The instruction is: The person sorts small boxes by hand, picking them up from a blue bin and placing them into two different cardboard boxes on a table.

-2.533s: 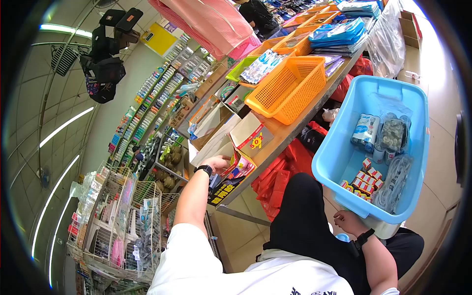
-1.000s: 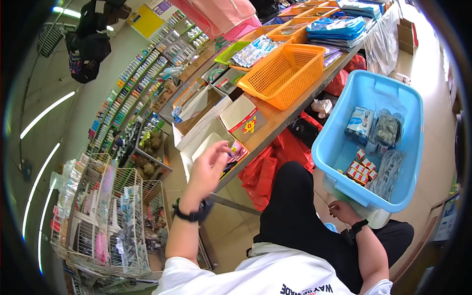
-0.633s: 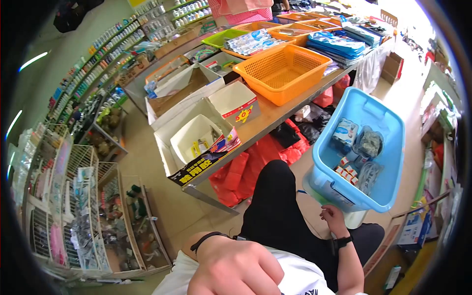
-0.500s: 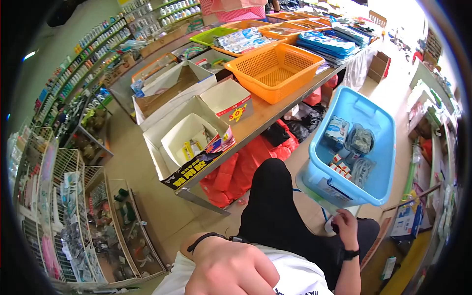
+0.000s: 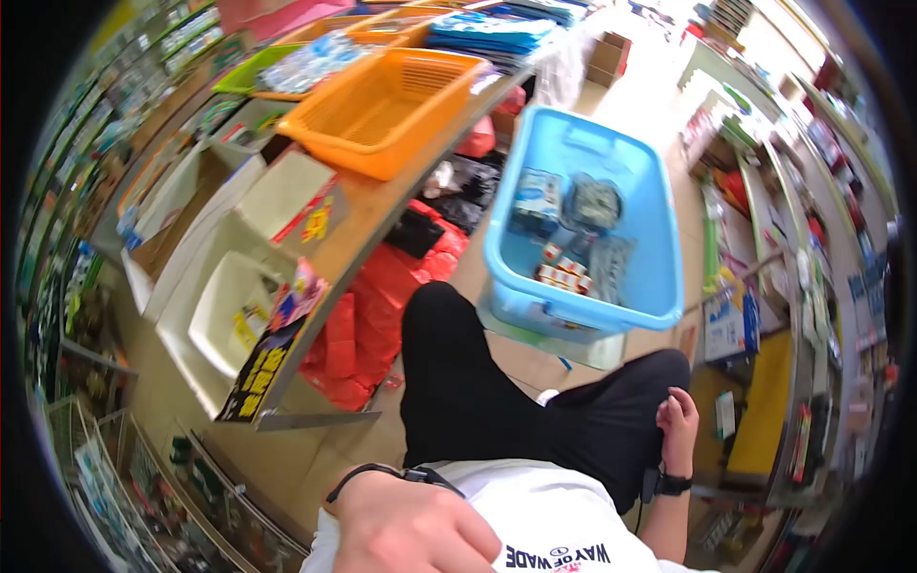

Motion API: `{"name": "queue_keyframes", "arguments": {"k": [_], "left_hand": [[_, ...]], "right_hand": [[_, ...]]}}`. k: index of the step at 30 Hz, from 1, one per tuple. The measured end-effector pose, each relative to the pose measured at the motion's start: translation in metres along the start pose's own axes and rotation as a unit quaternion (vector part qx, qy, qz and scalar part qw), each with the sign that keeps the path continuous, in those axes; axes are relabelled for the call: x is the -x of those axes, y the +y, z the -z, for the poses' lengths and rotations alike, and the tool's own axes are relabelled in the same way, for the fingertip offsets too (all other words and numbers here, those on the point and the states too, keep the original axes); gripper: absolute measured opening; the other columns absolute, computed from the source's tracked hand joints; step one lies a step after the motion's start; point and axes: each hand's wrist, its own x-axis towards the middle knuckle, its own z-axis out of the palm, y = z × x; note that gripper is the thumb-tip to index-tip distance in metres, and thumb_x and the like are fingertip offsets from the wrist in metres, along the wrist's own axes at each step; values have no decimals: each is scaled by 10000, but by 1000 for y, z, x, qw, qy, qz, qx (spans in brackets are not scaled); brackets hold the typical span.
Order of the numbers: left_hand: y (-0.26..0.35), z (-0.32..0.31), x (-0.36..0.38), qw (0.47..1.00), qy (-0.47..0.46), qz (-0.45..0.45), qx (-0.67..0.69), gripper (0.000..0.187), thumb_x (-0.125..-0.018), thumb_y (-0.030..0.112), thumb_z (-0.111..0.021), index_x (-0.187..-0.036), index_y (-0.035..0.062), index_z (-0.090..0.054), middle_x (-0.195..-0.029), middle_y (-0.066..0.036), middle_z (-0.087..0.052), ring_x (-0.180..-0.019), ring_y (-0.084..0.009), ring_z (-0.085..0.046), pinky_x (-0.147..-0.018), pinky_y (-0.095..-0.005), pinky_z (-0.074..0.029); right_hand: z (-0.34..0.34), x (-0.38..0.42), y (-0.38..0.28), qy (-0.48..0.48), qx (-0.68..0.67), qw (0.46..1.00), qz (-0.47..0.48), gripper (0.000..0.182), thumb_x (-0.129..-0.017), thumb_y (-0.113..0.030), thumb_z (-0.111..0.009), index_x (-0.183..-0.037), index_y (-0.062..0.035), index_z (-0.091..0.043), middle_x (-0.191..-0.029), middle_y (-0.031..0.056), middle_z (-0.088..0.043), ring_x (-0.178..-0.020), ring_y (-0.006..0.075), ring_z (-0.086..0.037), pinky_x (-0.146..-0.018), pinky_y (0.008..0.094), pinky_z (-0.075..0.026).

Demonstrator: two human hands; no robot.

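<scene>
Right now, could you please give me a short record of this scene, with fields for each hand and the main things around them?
left hand: closed in a fist against the white shirt; whether it holds anything cannot be told
right hand: resting on the black trouser leg, nothing visible in its grip
blue bin: on the floor ahead of the knees, holding small boxes and bagged goods
orange basket: on the table, apparently empty
open cardboard box: at the table's near end

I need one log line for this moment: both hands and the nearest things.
left hand: closed fist at chest, holding unclear | right hand: resting on right thigh, empty | nearest: blue bin on floor
</scene>
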Motion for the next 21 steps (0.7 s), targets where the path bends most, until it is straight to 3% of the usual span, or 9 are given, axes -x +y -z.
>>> {"name": "queue_keyframes", "arguments": {"k": [3,7,14,17,19,20,21], "left_hand": [[-13,14,-3,999,-40,26,10,350,-1040,124,-553,-1336,294,-630,-664,-32,-617,-414,-74,-386,-414,-241,-256],[-34,16,-8,997,-10,56,50,346,-1033,112,-566,-1326,282,-634,-672,-37,-629,-415,-80,-389,-416,-244,-259],[-68,29,-16,993,-3,82,84,340,-1016,110,-598,-1303,288,-639,-664,-38,-626,-426,-81,-422,-418,-241,-277],[-78,37,-21,995,-11,89,43,277,-1009,105,-608,-1249,235,-658,-722,-43,-654,-478,-102,-504,-442,-229,-323],[-82,26,-33,973,139,183,-10,197,-992,101,-629,-1174,163,-674,-820,-55,-695,-563,-132,-582,-472,-229,-370],[-87,11,-34,964,197,167,-60,176,-958,93,-658,-1130,116,-682,-975,-75,-738,-680,-164,-648,-537,-242,-430],[-86,17,-41,964,202,168,-38,176,-958,93,-658,-1130,116,-682,-975,-75,-738,-680,-164,-648,-537,-242,-430]], "right_hand": [[5,-5,6,9,-32,999,7,205,-1000,-136,-617,-1179,-37,-629,-801,10,-615,-657,77,-567,-572,204,-455],[0,-25,18,37,-132,991,8,176,-998,-131,-618,-1154,-50,-634,-753,-13,-578,-623,51,-528,-547,194,-437],[-5,-50,36,65,-116,991,15,126,-1012,-148,-593,-1108,-75,-628,-704,-40,-517,-561,23,-441,-468,182,-346],[-4,-56,40,82,-101,991,14,138,-1003,-144,-598,-1117,-70,-624,-701,-41,-509,-558,25,-431,-464,185,-326],[-8,-60,39,85,-103,991,10,144,-998,-139,-600,-1120,-66,-623,-699,-42,-502,-559,27,-428,-466,185,-318],[-7,-60,36,94,-103,990,13,151,-993,-135,-603,-1123,-61,-622,-697,-42,-495,-561,30,-425,-468,185,-311],[-8,-61,37,102,-105,989,11,153,-986,-126,-604,-1119,-53,-627,-701,-46,-487,-567,27,-418,-472,187,-299]]}}
